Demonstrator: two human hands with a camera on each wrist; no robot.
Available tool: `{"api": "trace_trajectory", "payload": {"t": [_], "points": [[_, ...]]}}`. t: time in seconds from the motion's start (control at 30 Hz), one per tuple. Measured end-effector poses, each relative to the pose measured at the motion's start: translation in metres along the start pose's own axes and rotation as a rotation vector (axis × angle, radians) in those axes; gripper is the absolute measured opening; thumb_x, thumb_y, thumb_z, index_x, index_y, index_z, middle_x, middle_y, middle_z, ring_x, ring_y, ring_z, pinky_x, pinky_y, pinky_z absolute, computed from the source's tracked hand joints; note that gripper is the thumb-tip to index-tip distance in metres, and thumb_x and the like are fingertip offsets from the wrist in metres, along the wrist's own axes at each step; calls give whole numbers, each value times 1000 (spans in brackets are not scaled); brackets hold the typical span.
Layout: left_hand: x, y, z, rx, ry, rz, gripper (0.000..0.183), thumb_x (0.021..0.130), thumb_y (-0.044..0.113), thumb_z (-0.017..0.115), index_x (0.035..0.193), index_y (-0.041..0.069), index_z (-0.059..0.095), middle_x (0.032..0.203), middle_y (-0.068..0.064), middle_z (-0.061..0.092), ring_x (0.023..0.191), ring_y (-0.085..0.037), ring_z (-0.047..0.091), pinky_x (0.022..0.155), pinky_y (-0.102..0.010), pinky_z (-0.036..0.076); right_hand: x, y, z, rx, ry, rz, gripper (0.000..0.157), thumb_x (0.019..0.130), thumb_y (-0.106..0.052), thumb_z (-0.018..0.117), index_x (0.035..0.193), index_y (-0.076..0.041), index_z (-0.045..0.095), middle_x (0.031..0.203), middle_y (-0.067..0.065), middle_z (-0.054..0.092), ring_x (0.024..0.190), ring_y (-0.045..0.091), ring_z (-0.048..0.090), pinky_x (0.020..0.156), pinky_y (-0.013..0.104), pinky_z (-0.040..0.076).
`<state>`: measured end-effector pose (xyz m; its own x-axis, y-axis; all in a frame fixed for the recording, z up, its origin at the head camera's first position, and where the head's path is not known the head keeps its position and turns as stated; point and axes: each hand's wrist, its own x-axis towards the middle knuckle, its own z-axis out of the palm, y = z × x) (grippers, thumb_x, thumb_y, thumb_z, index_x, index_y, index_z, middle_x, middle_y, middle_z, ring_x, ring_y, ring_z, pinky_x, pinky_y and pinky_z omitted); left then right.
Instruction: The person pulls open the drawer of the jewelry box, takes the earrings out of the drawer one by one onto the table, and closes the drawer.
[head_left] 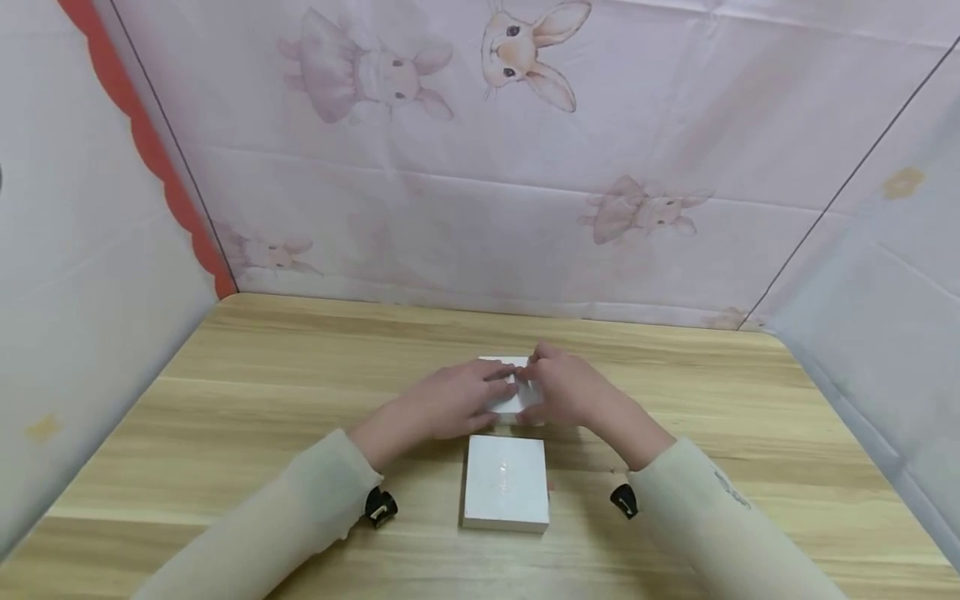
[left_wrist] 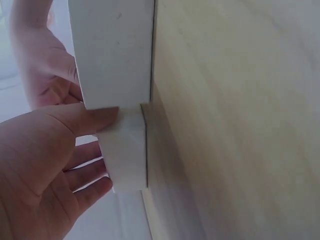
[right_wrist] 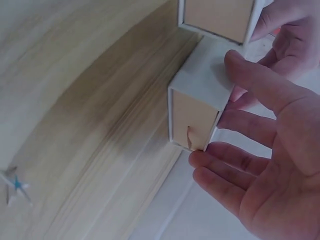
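The farther white box (head_left: 504, 405) lies flat on the table between both hands. My left hand (head_left: 459, 398) holds it from the left, thumb (left_wrist: 102, 117) against its near side and fingers reaching over the top. From the right, my right hand (head_left: 567, 387) holds the same box, its thumb (right_wrist: 240, 65) on the near side and fingertips around the right end. That end shows a beige drawer face (right_wrist: 192, 117) with a small ribbon pull (right_wrist: 189, 136). Closer to me lies a second white box (head_left: 506, 483) with faint lettering on top; neither hand grips it.
The wood-grain table (head_left: 300, 358) meets a pink cloth wall (head_left: 420, 192) with rabbit prints at the back. Pale cloth walls (head_left: 90, 275) stand at both sides. A black clip (head_left: 381, 506) hangs at the left cuff, another black clip (head_left: 624, 500) at the right.
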<state>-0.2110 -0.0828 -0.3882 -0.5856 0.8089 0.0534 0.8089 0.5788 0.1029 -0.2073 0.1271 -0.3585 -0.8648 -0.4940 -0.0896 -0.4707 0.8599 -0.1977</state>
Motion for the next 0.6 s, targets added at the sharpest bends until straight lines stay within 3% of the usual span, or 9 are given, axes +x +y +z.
{"api": "trace_trajectory", "payload": {"t": [0.2, 0.4, 0.5, 0.6], "points": [[1, 7, -1, 19, 29, 11, 45, 95, 29, 69, 137, 16, 60, 150, -8, 49, 136, -25, 48, 109, -39, 46, -9, 4, -1, 80, 0, -17, 59, 80, -38, 83, 129, -9, 68, 122, 11, 61, 95, 23, 62, 79, 39, 56], [4, 12, -5, -5, 39, -36, 38, 90, 23, 73, 126, 14, 63, 141, -10, 56, 127, -26, 54, 103, -40, 50, -22, 17, -5, 415, 12, 44, 53, 99, -30, 61, 146, -8, 49, 147, 17, 49, 119, 35, 61, 95, 50, 53], [6, 16, -6, -15, 26, -73, 35, 88, 19, 73, 122, 14, 63, 138, -9, 58, 125, -25, 54, 102, -39, 51, -29, 24, -5, 558, 26, 105, 50, 103, -26, 54, 148, -7, 44, 142, 18, 53, 117, 35, 62, 92, 48, 55], [7, 19, -6, -20, 9, -93, 34, 88, 16, 73, 121, 14, 62, 138, -8, 57, 127, -25, 53, 102, -39, 51, -32, 31, -2, 634, 10, 173, 45, 104, -23, 51, 144, -4, 48, 123, 19, 62, 104, 31, 65, 83, 41, 57]]}}
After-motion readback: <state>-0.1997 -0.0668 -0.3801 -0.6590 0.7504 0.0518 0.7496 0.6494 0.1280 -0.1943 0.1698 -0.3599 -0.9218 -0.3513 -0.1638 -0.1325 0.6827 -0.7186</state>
